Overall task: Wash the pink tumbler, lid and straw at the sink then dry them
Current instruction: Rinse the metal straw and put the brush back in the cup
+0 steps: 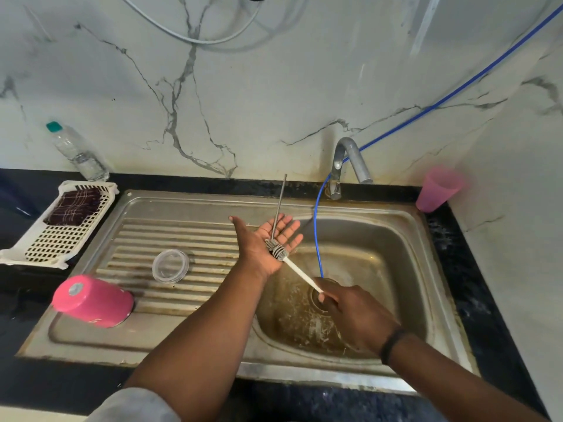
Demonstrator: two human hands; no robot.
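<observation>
The pink tumbler point(93, 301) is lying lower left on the drainboard, the clear lid point(170, 266) beside it. Centre frame, the left hand point(268, 242) is lying open, cradling the metal straw point(279, 205); the right hand point(355, 315) is gripping the brush point(278, 250).

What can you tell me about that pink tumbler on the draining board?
The pink tumbler lies tipped on its side at the front left of the ribbed steel draining board, base toward the camera, showing a silvery disc at its centre. It looks glossy, like coated metal. Neither hand touches it; its clear lid lies apart.
</observation>
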